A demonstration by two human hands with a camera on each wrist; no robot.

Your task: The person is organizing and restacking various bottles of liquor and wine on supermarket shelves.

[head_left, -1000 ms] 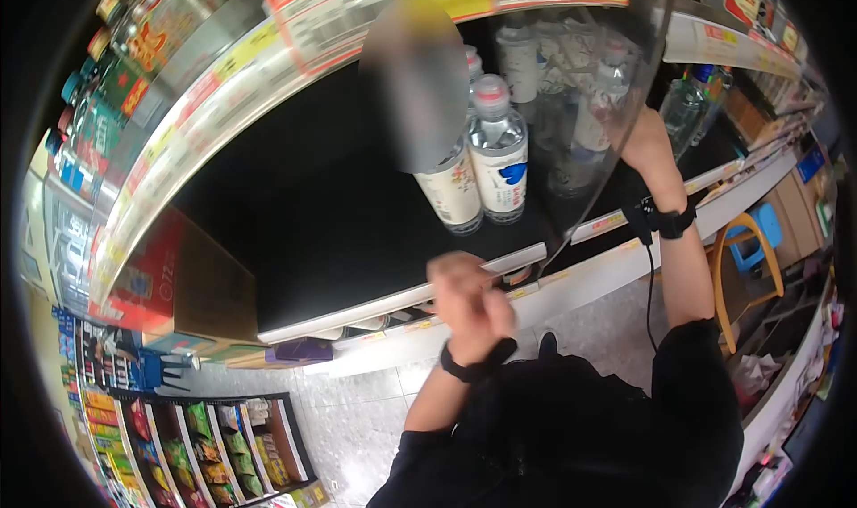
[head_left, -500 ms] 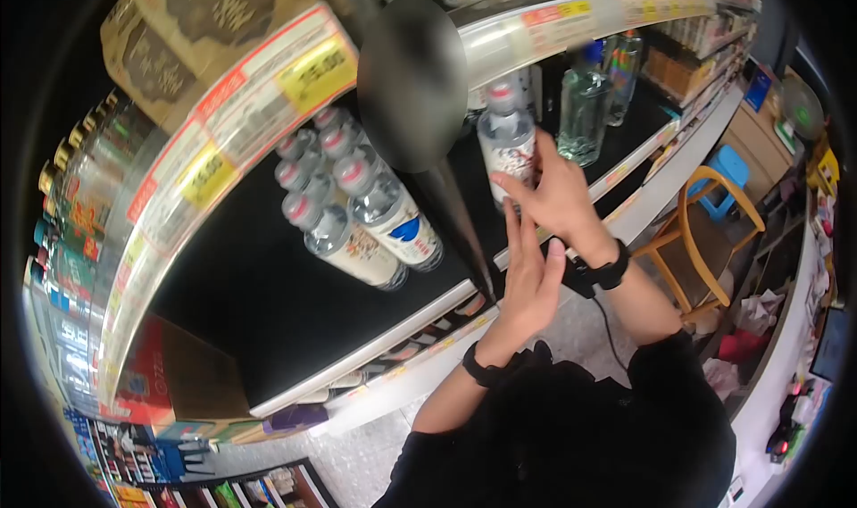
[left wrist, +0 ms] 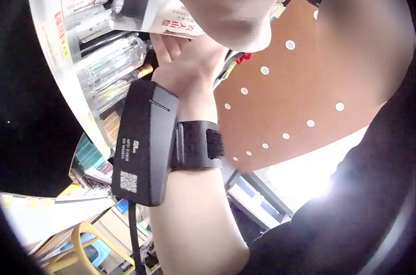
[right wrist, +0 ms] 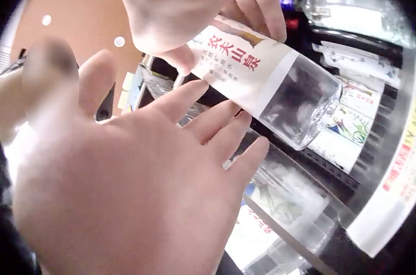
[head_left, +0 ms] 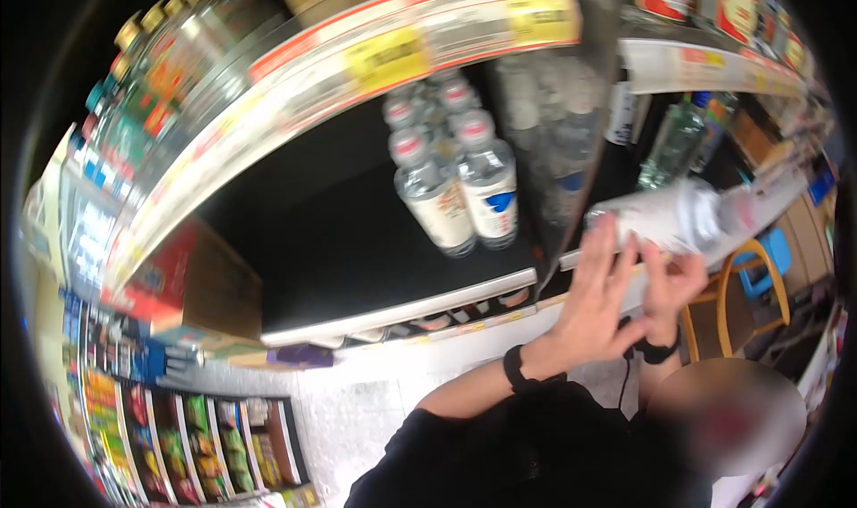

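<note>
My right hand [head_left: 671,295] grips a clear water bottle [head_left: 661,218] with a white label, tipped on its side, its pinkish cap pointing right in the head view. In the right wrist view, that hand's thumb and fingers curl round the labelled part of the bottle [right wrist: 276,87]; its clear base points toward the shelf. My left hand [head_left: 585,307] has its fingers straight and spread, the fingertips right at the label. Its palm side is hidden. The left wrist view has the bottle [left wrist: 153,12] beyond the right hand [left wrist: 188,70].
Upright water bottles [head_left: 464,187] stand in rows on the black shelf [head_left: 330,258], left of a clear divider [head_left: 589,160]. Green glass bottles [head_left: 674,146] are behind the held bottle. A cardboard box [head_left: 214,285] sits far left; a wooden chair [head_left: 736,289] stands lower right.
The right hand reached behind the divider, then held the bottle upright on the shelf; now the bottle is tipped sideways near the shelf edge. The left hand rose from the shelf front to the bottle.
</note>
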